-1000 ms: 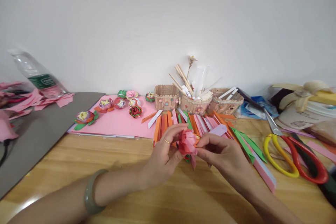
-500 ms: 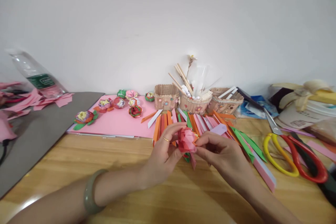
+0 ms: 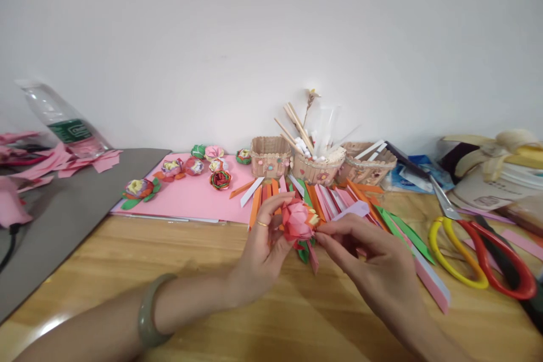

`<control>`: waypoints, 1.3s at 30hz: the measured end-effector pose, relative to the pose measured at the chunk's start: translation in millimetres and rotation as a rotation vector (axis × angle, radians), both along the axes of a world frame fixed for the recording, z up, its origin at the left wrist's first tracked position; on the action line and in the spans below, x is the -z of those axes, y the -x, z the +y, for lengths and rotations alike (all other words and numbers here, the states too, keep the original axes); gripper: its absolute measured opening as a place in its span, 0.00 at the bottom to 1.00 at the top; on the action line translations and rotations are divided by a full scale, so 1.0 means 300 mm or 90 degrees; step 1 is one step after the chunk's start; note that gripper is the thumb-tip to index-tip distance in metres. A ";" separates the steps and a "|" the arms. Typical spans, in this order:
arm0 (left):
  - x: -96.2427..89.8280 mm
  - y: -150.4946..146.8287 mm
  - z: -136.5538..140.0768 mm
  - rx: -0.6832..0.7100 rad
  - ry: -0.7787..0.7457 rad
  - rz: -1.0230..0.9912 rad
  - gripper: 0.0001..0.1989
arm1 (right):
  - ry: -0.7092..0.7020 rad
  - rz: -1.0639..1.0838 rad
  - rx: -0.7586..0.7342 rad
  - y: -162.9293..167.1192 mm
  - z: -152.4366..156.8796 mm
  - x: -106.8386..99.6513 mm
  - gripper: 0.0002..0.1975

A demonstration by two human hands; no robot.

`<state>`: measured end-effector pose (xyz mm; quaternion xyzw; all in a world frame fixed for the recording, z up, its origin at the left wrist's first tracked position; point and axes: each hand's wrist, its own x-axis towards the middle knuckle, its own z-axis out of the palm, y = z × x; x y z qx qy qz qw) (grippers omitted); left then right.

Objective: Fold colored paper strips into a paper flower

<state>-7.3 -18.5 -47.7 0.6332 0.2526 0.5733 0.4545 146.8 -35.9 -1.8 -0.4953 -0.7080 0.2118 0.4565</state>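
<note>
Behind everything, a plain pale wall (image 3: 271,39) is met by a light-brown wood-grained tabletop (image 3: 182,271). Between the fingertips of both hands, above the tabletop, a layered pink-and-red folded-paper flower (image 3: 297,222) with yellow and orange tips is held. It is gripped from its left side by the left hand (image 3: 258,257), whose curled fingers and thumb are pressed against the petals. At its right edge, the thumb and forefinger of the right hand (image 3: 375,260) are brought together; whether a petal is pinched between them cannot be told. Just beyond the fingers, narrow folded paper strips (image 3: 324,201) in orange, pink, white and green are spread out, partly hidden by the hands. Farther beyond, three tan craft baskets (image 3: 271,158) are lined up. To the left of the fingers, several multicoloured paper flowers (image 3: 220,180) are set on a flat pink paper sheet (image 3: 182,201). Well to the right, scissors with one yellow and one red handle (image 3: 470,230) are seen.
</note>
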 end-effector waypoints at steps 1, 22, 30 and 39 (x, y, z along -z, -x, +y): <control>0.001 -0.001 0.000 -0.013 -0.004 -0.005 0.18 | -0.034 -0.010 0.012 0.001 -0.004 0.000 0.03; -0.004 -0.005 0.008 -0.038 0.023 -0.053 0.16 | -0.130 0.002 -0.058 -0.001 -0.031 0.019 0.12; 0.006 -0.015 0.024 0.069 0.305 -0.162 0.17 | 0.033 0.067 0.027 -0.009 0.008 0.013 0.06; -0.019 -0.020 0.021 0.054 0.451 -0.210 0.20 | 0.130 0.094 -0.021 -0.005 0.017 0.023 0.04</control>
